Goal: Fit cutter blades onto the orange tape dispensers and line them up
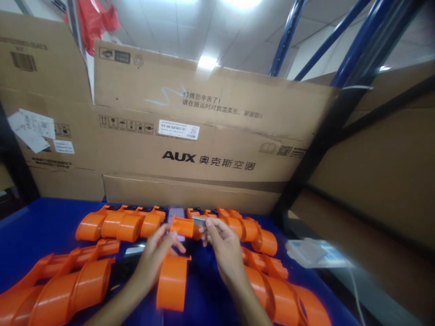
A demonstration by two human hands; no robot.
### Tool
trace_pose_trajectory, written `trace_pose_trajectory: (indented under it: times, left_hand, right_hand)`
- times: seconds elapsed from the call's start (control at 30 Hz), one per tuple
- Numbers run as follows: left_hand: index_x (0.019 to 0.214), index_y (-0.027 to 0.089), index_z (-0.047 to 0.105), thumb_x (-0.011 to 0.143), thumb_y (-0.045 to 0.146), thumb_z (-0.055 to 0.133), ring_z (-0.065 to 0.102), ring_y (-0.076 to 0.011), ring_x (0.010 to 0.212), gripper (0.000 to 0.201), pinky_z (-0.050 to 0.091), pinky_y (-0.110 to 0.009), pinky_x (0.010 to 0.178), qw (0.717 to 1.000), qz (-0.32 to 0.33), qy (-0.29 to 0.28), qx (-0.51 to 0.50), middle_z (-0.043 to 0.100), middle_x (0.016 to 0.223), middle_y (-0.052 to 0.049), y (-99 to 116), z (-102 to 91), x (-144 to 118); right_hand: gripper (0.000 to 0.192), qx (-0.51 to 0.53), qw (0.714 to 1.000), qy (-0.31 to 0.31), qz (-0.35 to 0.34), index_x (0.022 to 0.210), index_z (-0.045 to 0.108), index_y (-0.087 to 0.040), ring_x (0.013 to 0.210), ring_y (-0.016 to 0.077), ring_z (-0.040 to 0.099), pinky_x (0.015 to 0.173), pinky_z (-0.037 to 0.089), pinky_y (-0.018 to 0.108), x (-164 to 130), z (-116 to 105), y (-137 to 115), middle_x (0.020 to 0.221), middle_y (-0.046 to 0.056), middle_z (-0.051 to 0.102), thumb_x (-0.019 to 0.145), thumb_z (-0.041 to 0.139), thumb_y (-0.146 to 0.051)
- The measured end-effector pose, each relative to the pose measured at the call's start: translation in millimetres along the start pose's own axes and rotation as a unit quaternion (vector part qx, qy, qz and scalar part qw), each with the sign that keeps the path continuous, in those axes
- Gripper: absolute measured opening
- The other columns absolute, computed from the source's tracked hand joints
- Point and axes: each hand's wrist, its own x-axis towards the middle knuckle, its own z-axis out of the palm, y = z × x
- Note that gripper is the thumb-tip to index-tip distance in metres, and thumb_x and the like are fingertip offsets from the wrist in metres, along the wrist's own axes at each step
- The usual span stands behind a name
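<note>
I see the left hand (pixel 157 253) and right hand (pixel 220 246) pinching one orange part (pixel 181 226) above the blue tabletop (pixel 41 226), mid-scene. Orange housings (pixel 118 224) crowd left, right and near. AUX carton (pixel 204 154) walls the far side; plastic packet (pixel 314 252) lies right.

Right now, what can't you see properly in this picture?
Head view:
- Small grey piece at the right hand: blurred, partly under fingertips.
- Orange part held by the left hand: its lower side is behind the fingers.
- White label on the cardboard box: print too small.
- Orange dispensers lower left: cut by the edge.
</note>
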Motion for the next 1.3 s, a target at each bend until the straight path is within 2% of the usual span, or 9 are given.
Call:
trace_pose_trajectory:
  times: [0.23,0.5,0.83,1.07,1.3]
  left_hand:
    - [0.109,0.021,0.058,0.081,0.058,0.066,0.065,-0.0203,0.056,0.048,0.043,-0.027,0.054,1.000,-0.009,0.000,-0.013,0.075,0.069,-0.005,-2,-0.9,-1]
    - [0.123,0.018,0.052,0.084,0.059,0.063,0.065,-0.0197,0.058,0.057,0.043,-0.026,0.055,1.000,-0.016,-0.007,0.007,0.074,0.068,-0.006,-5,-2.8,1]
    - [0.125,0.018,0.049,0.081,0.059,0.066,0.063,-0.0177,0.055,0.063,0.045,-0.025,0.055,0.999,-0.038,0.005,-0.027,0.074,0.068,-0.005,-10,-2.6,0]
    - [0.114,0.019,0.053,0.078,0.061,0.068,0.061,-0.0171,0.051,0.058,0.044,-0.024,0.051,0.997,-0.055,0.006,-0.048,0.073,0.064,-0.005,-10,-2.4,4]
    - [0.122,0.017,0.053,0.080,0.060,0.066,0.062,-0.0179,0.057,0.061,0.045,-0.025,0.058,0.999,-0.036,0.017,-0.033,0.073,0.067,-0.004,-9,1.4,-3]
  right_hand:
    - [0.031,0.008,1.000,0.021,0.004,0.083,0.069,-0.019,0.053,0.0114,0.055,0.049,0.045,0.024,1,-2,4,0.072,0.002,0.069,0.083,0.072,-0.049]
    - [0.028,0.011,1.000,0.007,0.007,0.084,0.069,-0.019,0.057,0.0123,0.056,0.053,0.046,0.024,0,1,2,0.074,0.003,0.068,0.084,0.071,-0.047]
    - [0.026,0.009,1.000,0.011,-0.003,0.085,0.068,-0.019,0.057,0.0124,0.056,0.053,0.047,0.023,2,-4,6,0.069,0.001,0.067,0.086,0.070,-0.045]
    - [0.028,0.010,1.000,-0.003,-0.008,0.081,0.068,-0.019,0.062,0.0143,0.060,0.055,0.049,0.024,0,-3,8,0.071,0.003,0.067,0.087,0.068,-0.046]
    - [0.027,-0.002,1.000,-0.009,-0.019,0.084,0.068,-0.019,0.062,0.0137,0.061,0.055,0.050,0.024,-1,-3,12,0.075,0.003,0.068,0.087,0.069,-0.046]
